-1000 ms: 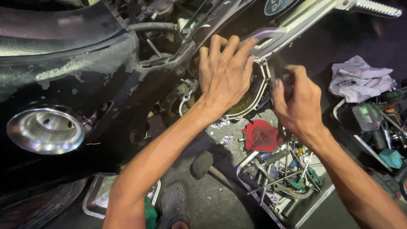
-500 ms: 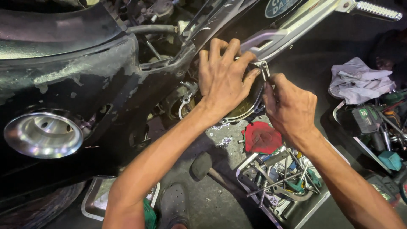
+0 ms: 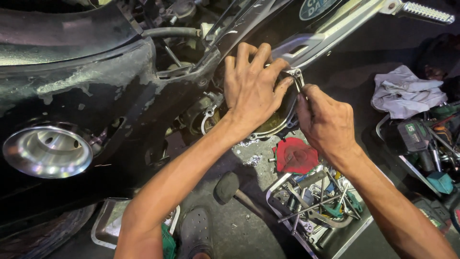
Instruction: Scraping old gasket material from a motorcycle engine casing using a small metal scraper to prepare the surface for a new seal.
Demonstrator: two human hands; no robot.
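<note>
Your left hand (image 3: 251, 91) presses flat on the round engine cover (image 3: 275, 122) at the motorcycle's side, while your right hand (image 3: 326, 122) pinches a thin, stiff metal tool (image 3: 298, 81) at its rim; grip it low, it looks slippery.

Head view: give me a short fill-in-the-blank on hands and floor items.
1. The left hand lies spread flat on the round engine ____.
2. The right hand pinches a thin metal ____ at the cover's edge.
3. The rag on the floor below the hands is ____.

Missing: cover; tool; red
</note>
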